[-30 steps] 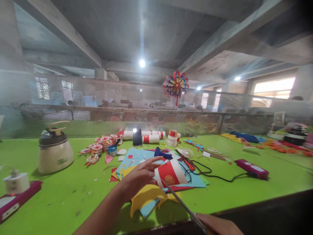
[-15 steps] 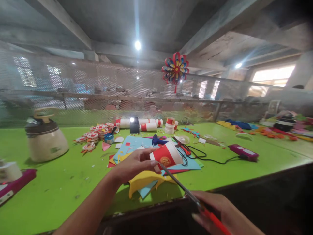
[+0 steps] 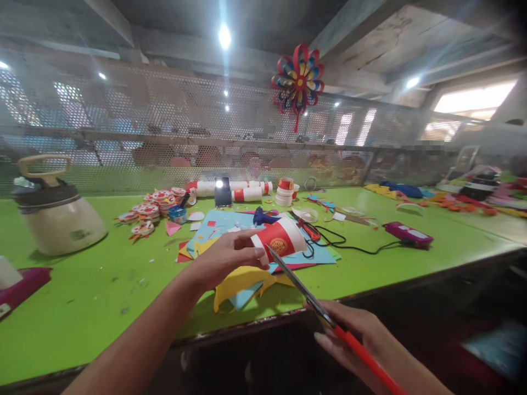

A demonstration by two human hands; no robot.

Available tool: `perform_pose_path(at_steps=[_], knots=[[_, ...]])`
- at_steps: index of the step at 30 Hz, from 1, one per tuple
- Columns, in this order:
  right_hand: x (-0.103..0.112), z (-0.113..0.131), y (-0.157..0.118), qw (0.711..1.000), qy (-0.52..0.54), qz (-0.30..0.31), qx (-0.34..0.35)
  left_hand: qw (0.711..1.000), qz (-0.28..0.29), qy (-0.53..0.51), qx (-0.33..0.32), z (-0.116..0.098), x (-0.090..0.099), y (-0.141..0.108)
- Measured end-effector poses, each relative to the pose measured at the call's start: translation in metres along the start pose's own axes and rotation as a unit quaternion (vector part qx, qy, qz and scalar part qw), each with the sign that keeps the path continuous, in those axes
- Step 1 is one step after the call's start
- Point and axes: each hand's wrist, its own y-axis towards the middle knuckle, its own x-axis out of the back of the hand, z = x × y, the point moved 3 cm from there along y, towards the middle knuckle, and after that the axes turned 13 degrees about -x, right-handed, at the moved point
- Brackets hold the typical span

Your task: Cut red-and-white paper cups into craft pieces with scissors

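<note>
A red and white paper cup (image 3: 284, 238) lies tilted on its side in the air, its base end gripped by the fingers of my left hand (image 3: 234, 255). My right hand (image 3: 354, 334) is closed around the red handles of a pair of scissors (image 3: 302, 288). The blade tips reach the cup's printed side close to my left fingertips; whether they touch or cut it I cannot tell. Below the cup lie yellow paper pieces (image 3: 234, 285) and light blue sheets (image 3: 218, 225). A dark blue hot glue gun (image 3: 263, 216) rests on the sheets behind the cup.
On the green table (image 3: 135, 296) stand a large cream kettle (image 3: 60, 219), red-and-white paper crafts (image 3: 158, 203), a blue jar (image 3: 178, 214), stacked cups (image 3: 284, 195) and a lit phone (image 3: 223, 192). A purple power strip (image 3: 407, 234) with a black cord lies right. A paper flower (image 3: 299, 82) hangs at the mesh.
The whole view has shifted, with the tabletop things now higher in the picture. My left hand still holds the cup, and the scissors stay near its side.
</note>
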Motion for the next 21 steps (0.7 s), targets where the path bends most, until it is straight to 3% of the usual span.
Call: perform_pose_path(at_steps=[7,21], knots=[[-0.001,-0.004,0.001,1.0,-0.012,-0.011,-0.008,0.999,-0.033,0.009,0.009,0.002,0.0,0.002],[-0.018,-0.008,0.006,0.977,-0.076,-0.191,0.06,0.996,-0.035,-0.077,0.013,0.002,-0.001,0.001]])
